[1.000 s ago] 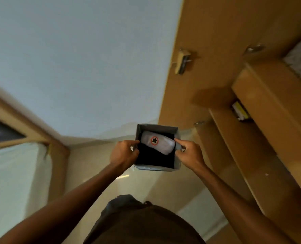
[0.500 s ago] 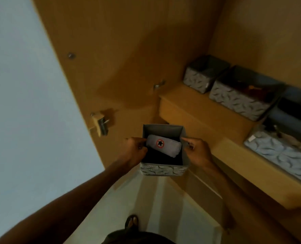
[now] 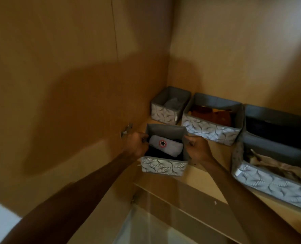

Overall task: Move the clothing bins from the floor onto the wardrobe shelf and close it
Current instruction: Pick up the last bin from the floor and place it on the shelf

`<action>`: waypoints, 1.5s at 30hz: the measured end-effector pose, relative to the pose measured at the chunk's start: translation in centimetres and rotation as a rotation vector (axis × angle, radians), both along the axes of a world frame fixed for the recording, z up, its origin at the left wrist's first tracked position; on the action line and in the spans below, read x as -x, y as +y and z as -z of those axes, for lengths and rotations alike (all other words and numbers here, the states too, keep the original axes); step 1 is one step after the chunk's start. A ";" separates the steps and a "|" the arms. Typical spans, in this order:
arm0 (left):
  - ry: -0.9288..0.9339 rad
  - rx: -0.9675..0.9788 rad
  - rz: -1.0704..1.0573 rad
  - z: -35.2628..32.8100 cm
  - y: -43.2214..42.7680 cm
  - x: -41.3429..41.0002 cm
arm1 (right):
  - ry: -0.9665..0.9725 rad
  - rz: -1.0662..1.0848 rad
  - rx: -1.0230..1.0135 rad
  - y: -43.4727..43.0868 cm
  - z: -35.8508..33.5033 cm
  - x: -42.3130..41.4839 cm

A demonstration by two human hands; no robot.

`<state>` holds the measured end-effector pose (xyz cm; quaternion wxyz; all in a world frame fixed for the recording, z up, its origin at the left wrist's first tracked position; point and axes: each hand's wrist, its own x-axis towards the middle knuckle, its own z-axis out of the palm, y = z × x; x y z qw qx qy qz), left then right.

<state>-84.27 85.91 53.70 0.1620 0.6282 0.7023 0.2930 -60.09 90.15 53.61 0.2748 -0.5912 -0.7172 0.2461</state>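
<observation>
I hold a small grey patterned fabric bin by its two side walls at the left front end of the wooden wardrobe shelf. My left hand grips the left rim and my right hand grips the right rim. Inside the bin lies a folded grey garment with a red-ringed black star on dark clothes. The bin's front overhangs the shelf edge; whether its base touches the shelf I cannot tell.
Several other patterned bins stand on the shelf: a small one at the back left, a wider one with brown clothes, and larger ones at the right. The open wardrobe door with a hinge is at the left.
The bin has risen from floor level to the shelf, and my view has swung from the floor and wall up into the wardrobe. Both hands keep the same grip.
</observation>
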 end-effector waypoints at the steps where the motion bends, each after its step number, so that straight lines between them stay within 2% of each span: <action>1: 0.016 -0.003 -0.007 -0.3 1.4 0.1 | 0.018 0.022 0.001 1.1 -0.1 0.3; 4: 0.041 0.041 -0.003 -1.0 5.4 0.6 | 0.062 0.099 0.034 4.9 0.5 1.1; 8: -0.011 0.184 0.041 -0.9 9.8 1.7 | 0.208 0.161 0.182 9.6 2.0 2.2; 12: -0.040 0.197 0.069 -0.4 11.2 2.4 | 0.355 0.238 0.236 13.6 3.4 3.8; 16: 0.104 0.173 0.101 0.6 11.3 3.0 | 0.436 0.164 0.317 14.4 2.7 5.5; 21: 0.376 0.030 0.212 2.2 10.9 4.1 | 0.313 -0.087 0.356 12.8 2.1 5.7; 27: 0.548 0.030 0.260 3.5 9.7 5.7 | 0.227 -0.210 0.234 11.1 1.4 6.8; 33: 0.594 0.131 0.281 3.5 9.3 6.5 | 0.200 -0.143 0.020 10.1 2.2 8.9; 40: 0.542 0.313 0.308 2.5 10.6 6.0 | 0.106 -0.071 -0.010 10.0 3.2 9.9; 45: 0.545 0.330 0.314 3.0 10.7 6.2 | 0.127 -0.097 -0.008 10.4 3.4 10.0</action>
